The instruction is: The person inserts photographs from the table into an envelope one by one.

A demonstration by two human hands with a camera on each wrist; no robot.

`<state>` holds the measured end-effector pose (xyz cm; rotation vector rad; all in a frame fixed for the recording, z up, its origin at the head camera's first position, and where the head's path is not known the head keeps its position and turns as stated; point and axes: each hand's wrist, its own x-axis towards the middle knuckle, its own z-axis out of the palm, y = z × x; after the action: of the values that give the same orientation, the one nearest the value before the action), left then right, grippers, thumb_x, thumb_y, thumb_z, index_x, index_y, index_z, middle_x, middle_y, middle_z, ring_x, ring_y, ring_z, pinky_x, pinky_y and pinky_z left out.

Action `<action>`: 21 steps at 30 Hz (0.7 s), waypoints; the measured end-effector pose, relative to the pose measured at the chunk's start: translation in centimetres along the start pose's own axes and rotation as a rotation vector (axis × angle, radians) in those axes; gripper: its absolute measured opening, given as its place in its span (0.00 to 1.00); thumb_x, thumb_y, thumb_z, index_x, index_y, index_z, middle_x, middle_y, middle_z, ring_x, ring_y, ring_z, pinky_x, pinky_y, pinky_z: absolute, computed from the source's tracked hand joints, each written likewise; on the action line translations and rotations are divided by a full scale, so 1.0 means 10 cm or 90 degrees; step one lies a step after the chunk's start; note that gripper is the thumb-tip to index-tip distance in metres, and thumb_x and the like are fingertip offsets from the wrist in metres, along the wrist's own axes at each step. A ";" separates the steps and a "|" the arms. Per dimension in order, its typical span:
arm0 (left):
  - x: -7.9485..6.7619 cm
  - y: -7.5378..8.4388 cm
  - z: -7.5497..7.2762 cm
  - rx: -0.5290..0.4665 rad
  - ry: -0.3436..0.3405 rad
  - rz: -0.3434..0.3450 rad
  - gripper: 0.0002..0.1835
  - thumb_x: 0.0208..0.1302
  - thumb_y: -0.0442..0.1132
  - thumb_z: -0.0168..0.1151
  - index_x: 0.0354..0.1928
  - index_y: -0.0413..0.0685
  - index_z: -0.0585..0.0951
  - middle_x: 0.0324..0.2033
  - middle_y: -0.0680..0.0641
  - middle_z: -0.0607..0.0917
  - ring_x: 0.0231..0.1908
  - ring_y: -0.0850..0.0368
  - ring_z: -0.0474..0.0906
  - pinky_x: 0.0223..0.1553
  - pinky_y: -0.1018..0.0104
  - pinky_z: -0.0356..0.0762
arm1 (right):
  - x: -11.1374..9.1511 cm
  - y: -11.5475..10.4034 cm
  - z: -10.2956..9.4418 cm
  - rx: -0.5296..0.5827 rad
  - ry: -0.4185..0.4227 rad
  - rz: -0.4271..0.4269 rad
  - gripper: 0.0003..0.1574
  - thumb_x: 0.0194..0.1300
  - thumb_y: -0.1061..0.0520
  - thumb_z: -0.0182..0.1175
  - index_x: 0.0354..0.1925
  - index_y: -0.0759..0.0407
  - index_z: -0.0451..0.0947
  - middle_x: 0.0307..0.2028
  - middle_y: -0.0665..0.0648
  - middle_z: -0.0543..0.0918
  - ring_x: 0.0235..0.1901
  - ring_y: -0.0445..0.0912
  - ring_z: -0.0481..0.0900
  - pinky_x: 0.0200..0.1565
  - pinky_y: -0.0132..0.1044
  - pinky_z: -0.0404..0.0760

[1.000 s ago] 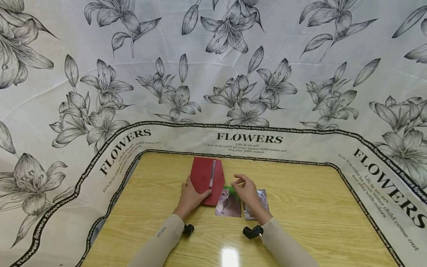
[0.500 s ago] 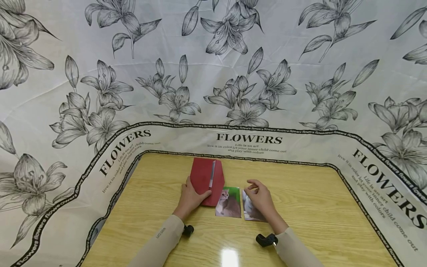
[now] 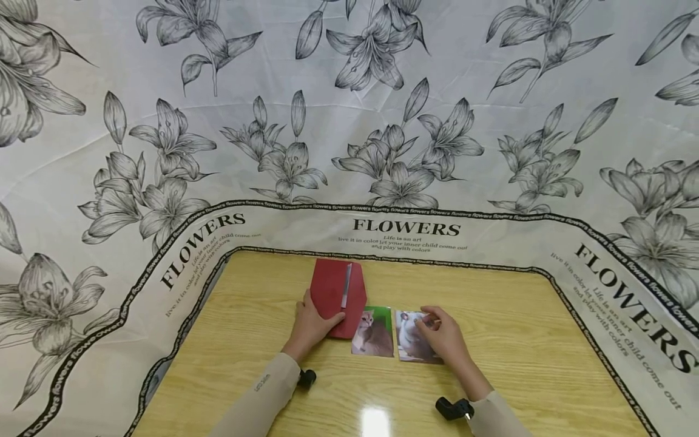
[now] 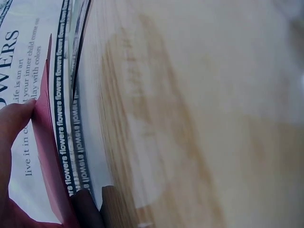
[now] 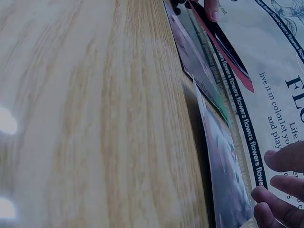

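My left hand (image 3: 312, 325) grips a red envelope (image 3: 330, 285) that lies on the table, its thumb over the lower part and its fingers along the left edge. A pale strip (image 3: 346, 285) shows in the envelope's opening. In the left wrist view the envelope (image 4: 45, 128) stands edge-on between finger and thumb. A cat photo (image 3: 374, 334) with a green corner lies against the envelope's lower right. Beside it is a second photo (image 3: 411, 337) of a pale animal, partly covered by my right hand (image 3: 443, 334). The right fingers are loosely bent, fingertips (image 5: 263, 213) right at that photo's edge.
A wood-grain table (image 3: 508, 340) extends around the things. Behind it and along both sides hangs a white cloth (image 3: 306, 224) with flower drawings and lettering. Black wrist cameras (image 3: 453, 408) sit near both cuffs.
My right hand has moved right, from above the cat photo to the second photo's right side, uncovering most of both. The left hand has stayed on the envelope.
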<state>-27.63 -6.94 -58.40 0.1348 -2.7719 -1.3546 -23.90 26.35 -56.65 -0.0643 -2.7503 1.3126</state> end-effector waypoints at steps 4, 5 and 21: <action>0.00 -0.02 0.01 0.002 0.004 0.001 0.68 0.57 0.62 0.81 0.83 0.32 0.51 0.60 0.27 0.71 0.53 0.36 0.79 0.58 0.40 0.80 | -0.09 0.05 -0.05 -0.006 -0.007 0.007 0.28 0.74 0.59 0.70 0.67 0.65 0.79 0.49 0.62 0.85 0.40 0.49 0.80 0.34 0.35 0.77; -0.01 -0.02 0.01 0.003 0.003 0.000 0.68 0.57 0.62 0.81 0.83 0.33 0.51 0.60 0.27 0.71 0.53 0.36 0.79 0.58 0.41 0.80 | -0.11 0.06 -0.06 -0.011 -0.007 0.010 0.28 0.73 0.58 0.70 0.67 0.66 0.79 0.49 0.63 0.85 0.41 0.49 0.80 0.34 0.35 0.78; 0.00 -0.01 0.00 0.000 0.003 0.002 0.67 0.57 0.62 0.81 0.83 0.33 0.51 0.60 0.27 0.71 0.54 0.36 0.78 0.59 0.40 0.79 | -0.27 0.23 -0.16 -0.112 -0.002 0.002 0.36 0.71 0.52 0.73 0.66 0.74 0.77 0.51 0.68 0.82 0.44 0.55 0.80 0.45 0.49 0.79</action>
<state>-27.63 -6.97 -58.49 0.1343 -2.7672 -1.3524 -21.04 28.89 -57.62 -0.0792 -2.8619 1.0697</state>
